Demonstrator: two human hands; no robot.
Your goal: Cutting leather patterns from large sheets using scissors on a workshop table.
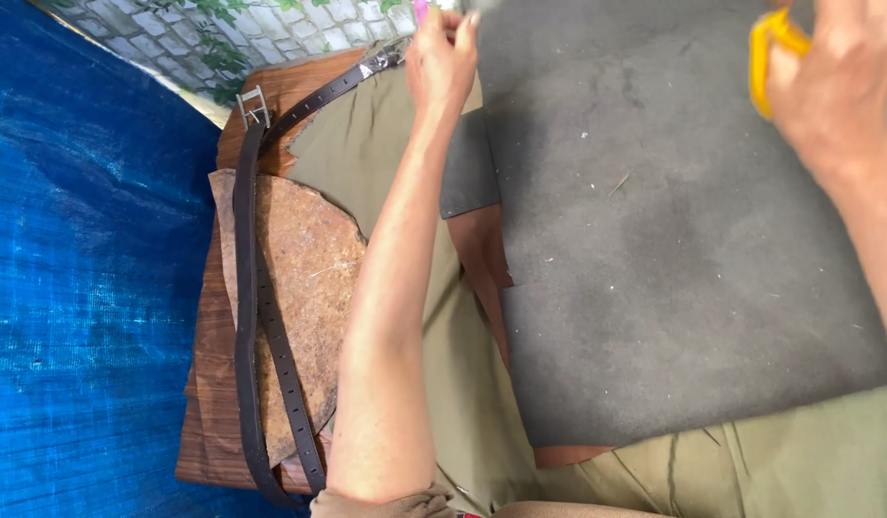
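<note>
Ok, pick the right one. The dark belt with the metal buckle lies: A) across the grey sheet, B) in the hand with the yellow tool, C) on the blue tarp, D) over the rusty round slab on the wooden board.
D: the dark belt runs over the rusty slab on the wooden board.

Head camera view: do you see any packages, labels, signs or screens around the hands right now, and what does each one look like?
None: no package, label, sign or screen shows.
Left hand: top centre, fingers pinching a small pink object.
Right hand: top right, around a yellow-handled tool.
Large grey felt-like sheet: across the lap.
Dark brown leather belt with metal buckle: left, over a rusty rounded slab.
</note>
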